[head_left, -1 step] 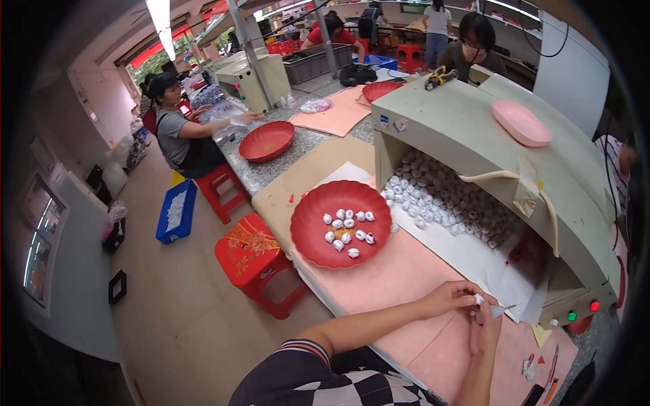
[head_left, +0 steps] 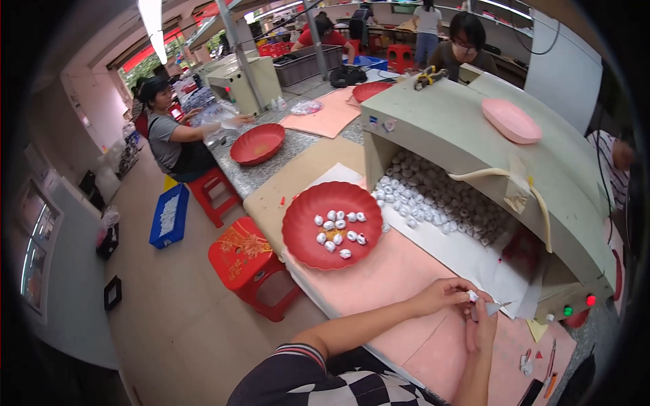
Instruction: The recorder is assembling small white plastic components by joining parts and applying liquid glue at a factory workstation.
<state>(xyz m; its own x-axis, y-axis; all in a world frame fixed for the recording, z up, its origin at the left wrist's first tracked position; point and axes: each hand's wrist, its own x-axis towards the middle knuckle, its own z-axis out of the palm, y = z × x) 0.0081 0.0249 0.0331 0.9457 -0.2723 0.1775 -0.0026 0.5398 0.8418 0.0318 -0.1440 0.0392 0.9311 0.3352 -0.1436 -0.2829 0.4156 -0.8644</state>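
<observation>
At the front edge of the pink-covered bench, my left hand (head_left: pixel 441 296) pinches a small white rounded piece (head_left: pixel 472 296) with a dark pink spot. Close against it, my right hand (head_left: pixel 482 329) is closed around a pale, cone-like tool (head_left: pixel 495 308) with a thin pointed tip aimed right. The tool's exact kind is unclear. Left of my hands lies a red scalloped bowl (head_left: pixel 298 237) with several similar white pieces (head_left: pixel 330 225) in it. Many more white pieces (head_left: pixel 433 196) are heaped inside the grey-green box-shaped machine (head_left: pixel 460 125) ahead.
Green and red lit buttons (head_left: pixel 569 310) sit on the machine's front. Small tools (head_left: pixel 550 358) lie at the bench's right. A red stool (head_left: pixel 247 254) and a blue crate (head_left: pixel 169 215) stand left. A co-worker (head_left: pixel 172 128) sits by another red bowl (head_left: pixel 258 143); other people are behind.
The view has shifted a little, so most things appear slightly further left. Both hands keep their holds, close together.
</observation>
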